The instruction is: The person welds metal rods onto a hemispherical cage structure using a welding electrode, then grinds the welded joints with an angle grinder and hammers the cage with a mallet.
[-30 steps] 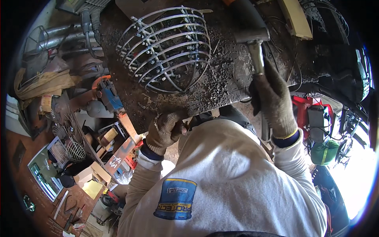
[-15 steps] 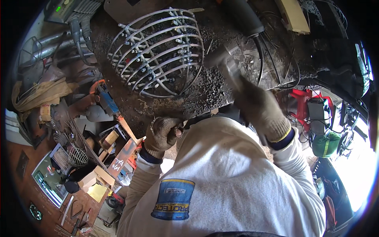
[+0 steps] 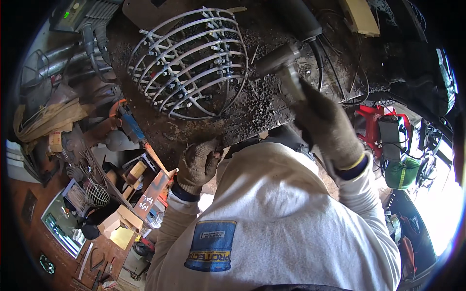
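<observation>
My right hand (image 3: 330, 128), in a brown knit glove, is wrapped round the pale handle of a hammer (image 3: 277, 60). Its dark head hovers over or rests on the bench just right of a domed metal wire cage (image 3: 194, 63); I cannot tell whether it touches. The cage has curved rods joined by cross bars with short stubs. My left hand (image 3: 198, 165), gloved alike, is curled closed by the bench's near edge, below the cage. Whatever lies inside its fingers, if anything, is hidden.
Dark grit covers the workbench (image 3: 257, 109). A dark cylindrical tool (image 3: 298, 22) with cables lies at the far right, and a machine with a green display (image 3: 73, 14) stands far left. An orange-and-blue bar clamp (image 3: 131, 123) is left of my left hand; a red stand (image 3: 371, 126) stands right.
The hammer and right hand, blurred before, now look sharper, and the hand sits slightly farther right. The cage appears shifted a little left. My left hand stays curled.
</observation>
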`<control>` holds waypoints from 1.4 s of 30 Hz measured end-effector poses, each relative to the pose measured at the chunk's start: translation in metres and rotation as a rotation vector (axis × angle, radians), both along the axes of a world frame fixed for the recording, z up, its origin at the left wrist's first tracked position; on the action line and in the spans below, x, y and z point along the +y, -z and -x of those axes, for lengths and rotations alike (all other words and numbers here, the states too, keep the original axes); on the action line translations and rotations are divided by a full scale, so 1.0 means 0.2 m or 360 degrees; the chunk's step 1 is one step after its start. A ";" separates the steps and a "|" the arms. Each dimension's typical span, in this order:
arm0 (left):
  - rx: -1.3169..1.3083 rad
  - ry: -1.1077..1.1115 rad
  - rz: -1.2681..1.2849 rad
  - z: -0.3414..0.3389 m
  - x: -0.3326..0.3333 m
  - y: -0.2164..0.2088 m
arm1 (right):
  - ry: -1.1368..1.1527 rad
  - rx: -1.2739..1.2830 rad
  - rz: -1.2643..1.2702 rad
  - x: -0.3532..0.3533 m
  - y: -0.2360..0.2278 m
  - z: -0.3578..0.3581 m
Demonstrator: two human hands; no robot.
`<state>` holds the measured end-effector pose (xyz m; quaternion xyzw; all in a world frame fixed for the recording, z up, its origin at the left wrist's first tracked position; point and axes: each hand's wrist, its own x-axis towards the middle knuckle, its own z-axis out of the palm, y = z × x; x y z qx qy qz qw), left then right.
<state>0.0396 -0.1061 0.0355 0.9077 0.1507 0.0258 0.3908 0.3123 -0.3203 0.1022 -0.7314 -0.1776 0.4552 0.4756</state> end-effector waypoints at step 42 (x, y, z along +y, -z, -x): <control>-0.0085 -0.0052 0.0119 0.03 0.02 0.01 | 0.0587 0.0345 0.0151 0.01 -0.10 -0.04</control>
